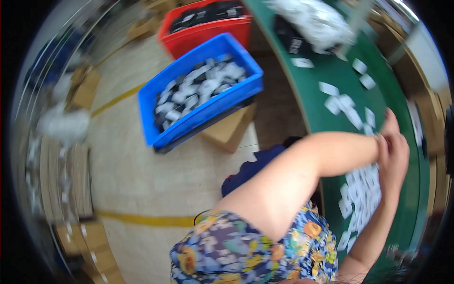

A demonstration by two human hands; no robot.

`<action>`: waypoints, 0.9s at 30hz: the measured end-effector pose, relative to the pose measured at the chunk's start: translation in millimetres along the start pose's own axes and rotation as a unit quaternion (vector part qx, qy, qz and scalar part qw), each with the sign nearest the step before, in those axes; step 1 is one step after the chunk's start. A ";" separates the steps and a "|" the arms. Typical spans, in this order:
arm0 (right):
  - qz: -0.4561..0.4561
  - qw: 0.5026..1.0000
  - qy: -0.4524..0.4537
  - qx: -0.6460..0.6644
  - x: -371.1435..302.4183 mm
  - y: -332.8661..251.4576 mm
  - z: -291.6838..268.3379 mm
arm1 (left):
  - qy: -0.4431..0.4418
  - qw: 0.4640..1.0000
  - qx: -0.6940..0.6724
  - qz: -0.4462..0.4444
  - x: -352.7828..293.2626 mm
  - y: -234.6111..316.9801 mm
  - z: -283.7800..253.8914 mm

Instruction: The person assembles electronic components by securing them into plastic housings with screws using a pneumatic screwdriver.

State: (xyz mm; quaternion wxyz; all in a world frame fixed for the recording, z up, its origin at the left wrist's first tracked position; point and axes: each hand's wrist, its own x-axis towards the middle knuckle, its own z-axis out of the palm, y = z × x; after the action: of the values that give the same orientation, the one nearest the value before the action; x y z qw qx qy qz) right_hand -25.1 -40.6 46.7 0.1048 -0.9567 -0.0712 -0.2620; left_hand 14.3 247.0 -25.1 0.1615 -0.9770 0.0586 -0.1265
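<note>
Over the green tabletop (pixel 321 113) on the right, my two hands meet and overlap. My left arm reaches across from the body, and only part of my left hand (pixel 390 124) shows beyond the wrist, its fingers blurred. Coming up from the lower right, my right hand (pixel 396 154) lies against my left wrist with its fingers curled round it. No object can be made out in either hand. Just below them, many small white cards or packets (pixel 363 191) are spread on the table. More white pieces (pixel 347 106) lie scattered farther up.
A blue crate (pixel 151 113) full of small black and white packets rests on a cardboard box (pixel 231 130). Behind it stands a red crate (pixel 208 40) with black goods. Clear plastic bags (pixel 314 21) lie on the table's far end. Cartons (pixel 97 251) line the left side.
</note>
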 end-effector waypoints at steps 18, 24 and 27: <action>0.241 0.896 0.336 -0.163 -94.9 29.1 -10.2 | 0.221 0.785 -0.067 0.576 5.5 354.5 -171.5; 0.309 0.869 0.293 -0.253 -145.7 36.1 -40.9 | 0.306 0.717 -0.084 0.621 -48.6 390.1 -190.6; 0.319 0.864 0.298 -0.250 -154.0 25.3 -59.3 | 0.317 0.708 -0.062 0.628 -60.2 387.8 -206.8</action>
State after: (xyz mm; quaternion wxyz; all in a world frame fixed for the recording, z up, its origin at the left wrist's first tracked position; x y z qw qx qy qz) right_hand -180.4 -91.7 12.9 -0.0439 -0.7976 0.3404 -0.4961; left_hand -127.1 -170.7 22.4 0.1148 -0.6244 0.7145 -0.2941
